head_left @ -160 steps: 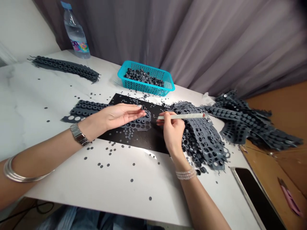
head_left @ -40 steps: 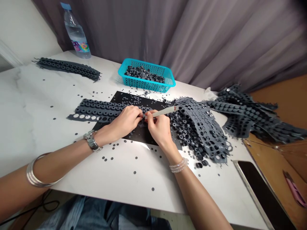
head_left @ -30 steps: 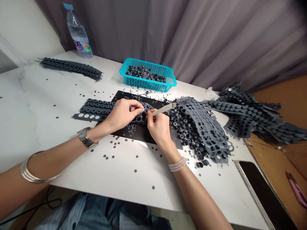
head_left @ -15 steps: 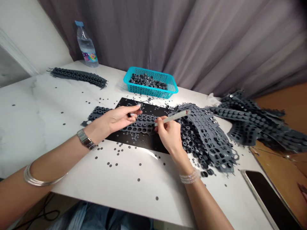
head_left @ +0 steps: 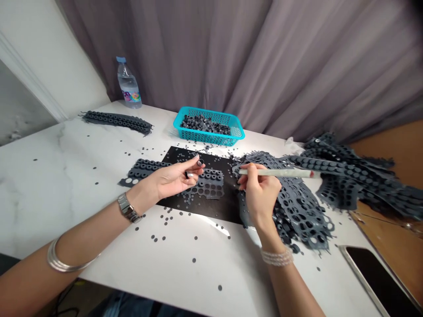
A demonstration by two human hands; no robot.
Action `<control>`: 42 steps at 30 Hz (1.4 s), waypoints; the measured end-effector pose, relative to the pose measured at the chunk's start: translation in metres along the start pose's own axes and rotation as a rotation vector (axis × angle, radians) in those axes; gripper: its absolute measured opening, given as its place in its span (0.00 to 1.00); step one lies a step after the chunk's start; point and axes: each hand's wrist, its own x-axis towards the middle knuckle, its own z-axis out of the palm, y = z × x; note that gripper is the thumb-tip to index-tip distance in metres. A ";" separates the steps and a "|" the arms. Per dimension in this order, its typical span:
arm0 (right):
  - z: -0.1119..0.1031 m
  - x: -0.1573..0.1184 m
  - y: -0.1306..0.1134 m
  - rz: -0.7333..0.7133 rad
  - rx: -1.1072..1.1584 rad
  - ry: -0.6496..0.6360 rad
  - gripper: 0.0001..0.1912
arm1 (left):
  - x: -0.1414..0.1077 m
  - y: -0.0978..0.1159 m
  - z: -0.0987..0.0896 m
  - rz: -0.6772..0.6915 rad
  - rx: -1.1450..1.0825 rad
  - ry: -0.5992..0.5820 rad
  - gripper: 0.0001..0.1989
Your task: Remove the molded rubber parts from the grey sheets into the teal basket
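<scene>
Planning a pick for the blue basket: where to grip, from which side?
Grip the basket by its near long rim, coming from above on the near side. The rim flares outward and gives a lip, while the walls are perforated mesh and the inside is heaped with rubber rings. Its near side faces the mat, away from the curtain.

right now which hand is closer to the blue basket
Left. The left hand is over the black mat, short of the basket and slightly to its left. The right hand holds a stick farther out, to the basket's right.
</scene>
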 end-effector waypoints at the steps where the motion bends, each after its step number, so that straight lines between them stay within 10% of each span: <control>1: 0.000 0.000 0.000 -0.004 -0.007 -0.001 0.16 | 0.000 -0.001 0.001 -0.007 -0.015 0.000 0.11; 17: 0.008 -0.006 0.001 -0.003 0.026 -0.095 0.16 | -0.008 0.002 0.014 0.184 -0.201 0.054 0.07; 27: 0.021 -0.011 0.012 0.034 0.070 -0.395 0.19 | -0.002 0.001 0.006 0.097 -0.146 0.103 0.16; 31: 0.023 -0.013 0.013 0.023 0.073 -0.404 0.19 | -0.002 -0.003 0.005 0.163 0.140 0.150 0.13; 38: 0.029 -0.016 0.015 0.024 0.078 -0.432 0.17 | -0.008 -0.008 0.006 0.547 1.493 0.259 0.13; 42: 0.031 -0.019 0.012 -0.044 0.033 -0.465 0.16 | -0.004 -0.018 0.004 0.642 1.852 0.150 0.16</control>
